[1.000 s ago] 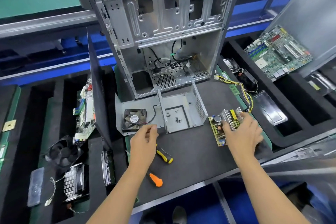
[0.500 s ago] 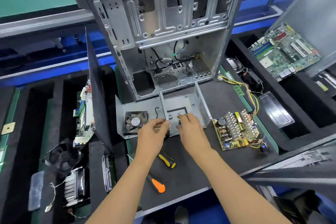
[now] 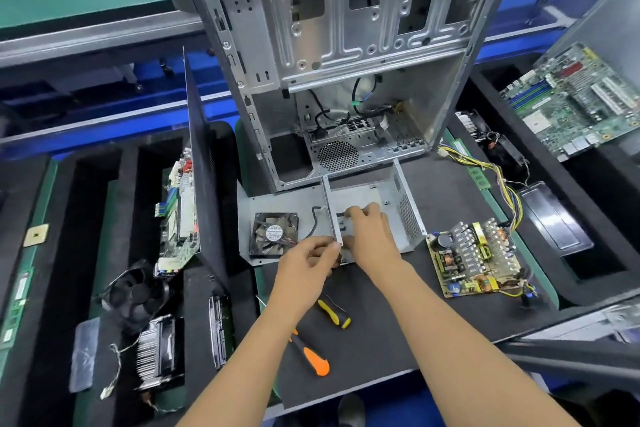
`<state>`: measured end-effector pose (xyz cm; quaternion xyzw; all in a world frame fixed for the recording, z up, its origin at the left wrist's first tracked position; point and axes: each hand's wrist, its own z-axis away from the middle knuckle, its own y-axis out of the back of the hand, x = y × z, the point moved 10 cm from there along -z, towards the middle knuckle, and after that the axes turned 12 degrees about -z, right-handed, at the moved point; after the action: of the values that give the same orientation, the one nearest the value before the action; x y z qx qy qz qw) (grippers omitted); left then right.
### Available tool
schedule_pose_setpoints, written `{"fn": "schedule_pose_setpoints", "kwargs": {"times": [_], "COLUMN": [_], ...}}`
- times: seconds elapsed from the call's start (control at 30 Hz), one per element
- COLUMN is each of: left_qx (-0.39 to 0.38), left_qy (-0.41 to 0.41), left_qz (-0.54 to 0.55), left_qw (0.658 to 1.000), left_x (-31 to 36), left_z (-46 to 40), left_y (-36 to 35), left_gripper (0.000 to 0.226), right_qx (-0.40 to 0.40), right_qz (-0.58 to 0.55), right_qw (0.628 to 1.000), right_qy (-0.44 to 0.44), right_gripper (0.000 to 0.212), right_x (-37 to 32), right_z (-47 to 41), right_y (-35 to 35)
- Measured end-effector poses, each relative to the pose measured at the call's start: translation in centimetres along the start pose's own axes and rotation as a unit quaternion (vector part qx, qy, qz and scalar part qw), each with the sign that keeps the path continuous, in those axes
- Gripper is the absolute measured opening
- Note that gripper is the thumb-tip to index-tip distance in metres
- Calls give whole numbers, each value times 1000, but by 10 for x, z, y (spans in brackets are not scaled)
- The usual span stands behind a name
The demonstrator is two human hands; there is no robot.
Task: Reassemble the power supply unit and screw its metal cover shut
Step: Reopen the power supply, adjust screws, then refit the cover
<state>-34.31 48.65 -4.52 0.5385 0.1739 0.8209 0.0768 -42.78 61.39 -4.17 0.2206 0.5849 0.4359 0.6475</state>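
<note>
Both hands had left their old spots and met at the metal box (image 3: 377, 218); the right hand (image 3: 372, 236) had let go of the green board (image 3: 474, 260) and now reached inside the box, fingers bent over something too small to tell; the left hand (image 3: 308, 263) pinched the box's front edge to steady it. It sat open on the black mat (image 3: 398, 315), just in front of the big case (image 3: 346, 80), with the fan (image 3: 275, 234) on its flat lid beside it; the board lay near, to the right. Clearing out any loose screws first seemed wise; then the board could drop in flat. Two screwdrivers (image 3: 334, 314) waited close by.
</note>
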Motion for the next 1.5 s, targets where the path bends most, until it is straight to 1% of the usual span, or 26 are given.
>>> {"fn": "schedule_pose_setpoints", "kwargs": {"times": [0.07,0.13,0.2,0.4,0.47,0.57,0.63,0.77,0.9,1.0,1.03,1.1,1.13,1.2,1.23,1.27,1.4,1.5], "left_qx": [-10,-16,-16,-19,-22,-24,-26,-30,-31,-32,-31,-31,-30,-31,-30,-30,-34,-35], "left_qy": [2,8,15,28,30,31,32,34,27,23,23,21,19,18,18,18,14,11], "left_qz": [8,10,5,10,14,14,17,20,24,24,25,24,24,21,20,20,18,22], "left_qw": [1000,1000,1000,999,999,999,999,999,999,999,999,999,999,999,999,999,999,999], "left_x": [-1,-2,-4,-6,-7,-8,-8,-9,-6,-2,-1,-1,-2,-4,-5,-7,-7,-7], "left_z": [-2,-4,-6,-9,-8,-9,-9,-11,-11,-9,-9,-9,-9,-10,-10,-11,-12,-12], "left_y": [-1,-2,-3,-5,-4,-4,-4,-4,-5,-6,-5,-5,-5,-5,-5,-5,-6,-7], "left_gripper": [13,26,40,45,44,34,34,31,25,22,22,22,21,21,21,22,28,24], "right_qx": [-37,-71,-90,-106,-116,-124,-131,-150,-146,-170,-157,-89,-64,-78,-92,-101,-106,-105], "right_qz": [-13,11,38,68,64,67,71,91,80,60,44,15,13,34,48,53,19,17], "right_qw": [999,996,993,989,988,989,988,983,983,979,983,993,996,996,994,993,992,990], "right_qy": [22,46,59,72,73,53,45,57,80,90,88,78,59,0,-22,-38,-71,-89], "right_gripper": [43,46,43,27,27,22,19,18,23,30,29,23,29,55,63,66,57,53], "right_x": [-6,-13,-20,-30,-30,-23,-16,-1,7,7,6,6,8,12,12,11,7,8], "right_z": [-4,-7,-10,-10,-8,-8,-6,7,23,33,33,31,29,27,26,25,16,12], "right_y": [-3,-7,-8,-5,-6,-3,1,5,3,-2,2,16,21,17,13,11,11,11]}}
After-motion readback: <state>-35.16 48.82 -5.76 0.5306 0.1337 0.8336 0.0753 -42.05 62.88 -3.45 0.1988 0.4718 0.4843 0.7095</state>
